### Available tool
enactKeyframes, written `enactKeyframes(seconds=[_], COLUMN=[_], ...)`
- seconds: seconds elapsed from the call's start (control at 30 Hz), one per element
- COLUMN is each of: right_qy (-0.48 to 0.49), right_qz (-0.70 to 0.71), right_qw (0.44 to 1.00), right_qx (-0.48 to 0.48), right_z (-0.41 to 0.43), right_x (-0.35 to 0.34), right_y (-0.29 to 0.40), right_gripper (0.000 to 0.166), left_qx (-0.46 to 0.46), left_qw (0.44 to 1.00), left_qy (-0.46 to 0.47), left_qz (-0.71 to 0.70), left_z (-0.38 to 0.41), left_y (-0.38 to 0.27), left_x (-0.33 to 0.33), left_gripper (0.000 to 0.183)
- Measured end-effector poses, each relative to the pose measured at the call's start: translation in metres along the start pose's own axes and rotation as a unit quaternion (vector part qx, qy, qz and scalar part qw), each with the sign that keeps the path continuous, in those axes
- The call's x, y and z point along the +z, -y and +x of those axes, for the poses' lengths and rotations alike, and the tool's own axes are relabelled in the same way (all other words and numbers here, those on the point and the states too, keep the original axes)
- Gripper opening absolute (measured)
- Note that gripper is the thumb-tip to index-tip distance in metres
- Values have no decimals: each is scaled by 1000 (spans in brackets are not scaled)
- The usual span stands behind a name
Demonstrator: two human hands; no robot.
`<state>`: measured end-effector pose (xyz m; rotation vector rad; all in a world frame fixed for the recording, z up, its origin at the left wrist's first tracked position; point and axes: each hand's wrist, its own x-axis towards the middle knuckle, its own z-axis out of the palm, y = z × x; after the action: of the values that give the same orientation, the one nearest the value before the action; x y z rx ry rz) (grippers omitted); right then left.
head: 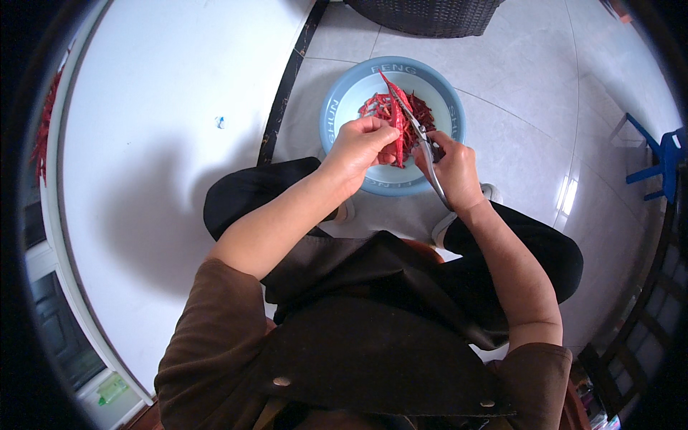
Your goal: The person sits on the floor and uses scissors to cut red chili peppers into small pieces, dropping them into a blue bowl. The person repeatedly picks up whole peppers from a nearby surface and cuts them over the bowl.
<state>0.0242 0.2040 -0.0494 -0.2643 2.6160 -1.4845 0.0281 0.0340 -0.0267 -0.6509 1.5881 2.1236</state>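
Observation:
A blue plastic basin (pixel 330 121) with a pale inside stands on the floor between my feet, with cut red chilli pieces (pixel 422 110) in it. Above the basin, my left hand (pixel 371 142) pinches long, wrinkled red chillies (pixel 397 115) between thumb and fingers. Metal kitchen scissors (pixel 424 141) are in my right hand (pixel 451 166), which is closed around their handles. The scissor blades point up and left, against the chillies; whether they are cutting cannot be told. My fingers partly hide the handles and the lower chillies.
A dark woven basket (pixel 430 19) stands beyond the basin. A white wall (pixel 177 107) with a black skirting strip (pixel 279 102) rises at the left. At the far right is a blue plastic stool (pixel 666 166). My knees flank the basin's near side.

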Motion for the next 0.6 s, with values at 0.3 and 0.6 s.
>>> enactKeyframes(seconds=[0.3,0.6], right_qy=[4,5], right_qz=[-1,7], right_qw=[1000,1000], right_qx=[15,-13], right_z=[3,3], right_x=[-2,-1], right_y=[0,0], right_gripper=[31,26], left_qx=[23,15], left_qw=[996,994], left_qy=[-3,-11], left_qz=[89,110], left_z=[-8,-9], left_y=[1,4], left_x=[9,7], left_gripper=[6,7])
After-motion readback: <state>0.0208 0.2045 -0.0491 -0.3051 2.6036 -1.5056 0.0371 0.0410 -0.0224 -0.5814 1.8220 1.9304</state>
